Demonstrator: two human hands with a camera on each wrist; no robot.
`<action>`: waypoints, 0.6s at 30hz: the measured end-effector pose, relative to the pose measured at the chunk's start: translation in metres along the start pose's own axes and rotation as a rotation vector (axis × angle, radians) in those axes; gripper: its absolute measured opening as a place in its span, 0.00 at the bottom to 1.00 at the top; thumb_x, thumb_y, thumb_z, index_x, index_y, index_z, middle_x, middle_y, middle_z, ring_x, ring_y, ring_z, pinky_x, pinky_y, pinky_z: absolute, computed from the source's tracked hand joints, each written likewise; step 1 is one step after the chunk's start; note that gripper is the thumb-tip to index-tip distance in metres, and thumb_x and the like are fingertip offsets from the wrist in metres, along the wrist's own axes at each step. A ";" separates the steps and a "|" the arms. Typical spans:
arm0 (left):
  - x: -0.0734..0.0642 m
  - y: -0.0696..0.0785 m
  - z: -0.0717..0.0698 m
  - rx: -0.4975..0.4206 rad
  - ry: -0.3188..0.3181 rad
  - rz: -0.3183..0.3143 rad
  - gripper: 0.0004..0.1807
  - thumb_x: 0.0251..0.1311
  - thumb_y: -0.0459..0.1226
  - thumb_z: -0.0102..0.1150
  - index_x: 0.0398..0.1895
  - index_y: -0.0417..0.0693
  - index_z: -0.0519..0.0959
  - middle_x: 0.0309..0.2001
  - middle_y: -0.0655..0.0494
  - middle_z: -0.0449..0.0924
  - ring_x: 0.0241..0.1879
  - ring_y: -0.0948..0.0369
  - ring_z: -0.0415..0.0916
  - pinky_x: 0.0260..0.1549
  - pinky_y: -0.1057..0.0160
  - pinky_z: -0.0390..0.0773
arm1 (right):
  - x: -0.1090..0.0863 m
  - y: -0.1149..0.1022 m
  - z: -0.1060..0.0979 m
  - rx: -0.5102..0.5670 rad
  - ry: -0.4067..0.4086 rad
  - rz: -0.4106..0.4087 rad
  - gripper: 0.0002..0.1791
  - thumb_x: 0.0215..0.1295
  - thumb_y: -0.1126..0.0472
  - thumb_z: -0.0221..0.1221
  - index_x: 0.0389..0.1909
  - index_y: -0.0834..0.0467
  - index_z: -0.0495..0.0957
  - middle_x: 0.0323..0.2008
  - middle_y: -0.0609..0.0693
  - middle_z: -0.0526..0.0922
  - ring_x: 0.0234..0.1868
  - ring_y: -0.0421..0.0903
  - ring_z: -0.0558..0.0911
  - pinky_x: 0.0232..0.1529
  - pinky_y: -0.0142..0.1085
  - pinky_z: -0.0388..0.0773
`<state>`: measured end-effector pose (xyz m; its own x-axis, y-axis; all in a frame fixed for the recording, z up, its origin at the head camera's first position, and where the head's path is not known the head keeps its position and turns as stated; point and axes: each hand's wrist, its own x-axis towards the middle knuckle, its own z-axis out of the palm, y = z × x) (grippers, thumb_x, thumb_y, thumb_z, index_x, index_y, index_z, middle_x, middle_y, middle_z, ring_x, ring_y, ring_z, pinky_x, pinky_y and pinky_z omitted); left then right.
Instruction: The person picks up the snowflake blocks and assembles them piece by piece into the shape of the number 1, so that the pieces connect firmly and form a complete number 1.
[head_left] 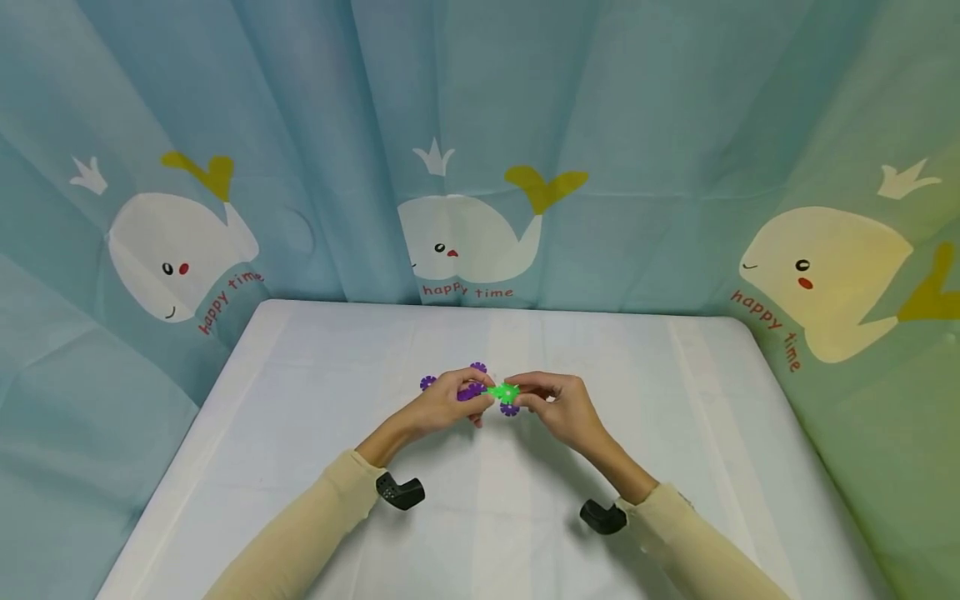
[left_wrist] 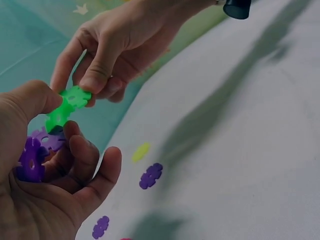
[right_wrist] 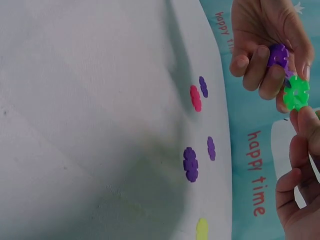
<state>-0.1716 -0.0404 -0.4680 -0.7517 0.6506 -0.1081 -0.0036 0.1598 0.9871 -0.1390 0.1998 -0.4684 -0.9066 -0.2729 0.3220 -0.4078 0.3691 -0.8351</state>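
Observation:
My left hand [head_left: 446, 404] holds a small cluster of notched plastic snowflake discs. In the left wrist view, two purple discs [left_wrist: 31, 161] sit against its palm and curled fingers, and its thumb presses a green disc [left_wrist: 58, 116] above them. A second green disc [left_wrist: 76, 97] meets the first at an angle. My right hand [left_wrist: 112, 47] pinches that second disc between thumb and fingers. The right wrist view shows a green disc [right_wrist: 296, 93] between the two hands, beside the purple disc [right_wrist: 278, 55]. Whether the green discs are fully slotted together, I cannot tell.
On the white table [head_left: 315, 517] lie several loose discs: purple ones [right_wrist: 190, 164], a pink one [right_wrist: 195, 98] and a yellow one [right_wrist: 202, 229]. A curtain with whale prints [head_left: 645, 108] surrounds the table's back and sides. Each wrist carries a black device [head_left: 401, 492].

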 end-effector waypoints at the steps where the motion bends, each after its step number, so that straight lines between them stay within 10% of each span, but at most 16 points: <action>1: 0.000 -0.001 0.000 0.001 0.006 -0.002 0.15 0.74 0.38 0.58 0.58 0.40 0.75 0.40 0.31 0.82 0.32 0.56 0.81 0.44 0.53 0.80 | 0.000 0.000 0.000 0.001 -0.006 -0.006 0.13 0.62 0.69 0.69 0.47 0.56 0.88 0.34 0.50 0.90 0.28 0.49 0.84 0.30 0.36 0.81; 18: -0.001 -0.007 0.000 0.071 0.073 0.004 0.20 0.71 0.41 0.62 0.62 0.43 0.75 0.42 0.32 0.82 0.31 0.53 0.79 0.40 0.54 0.79 | -0.004 0.005 -0.003 -0.071 -0.019 -0.024 0.13 0.65 0.65 0.69 0.49 0.54 0.87 0.34 0.43 0.88 0.26 0.50 0.84 0.28 0.39 0.80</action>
<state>-0.1706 -0.0423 -0.4752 -0.7975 0.5962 -0.0923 0.0448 0.2110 0.9765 -0.1372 0.2052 -0.4725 -0.8945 -0.2989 0.3326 -0.4367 0.4242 -0.7933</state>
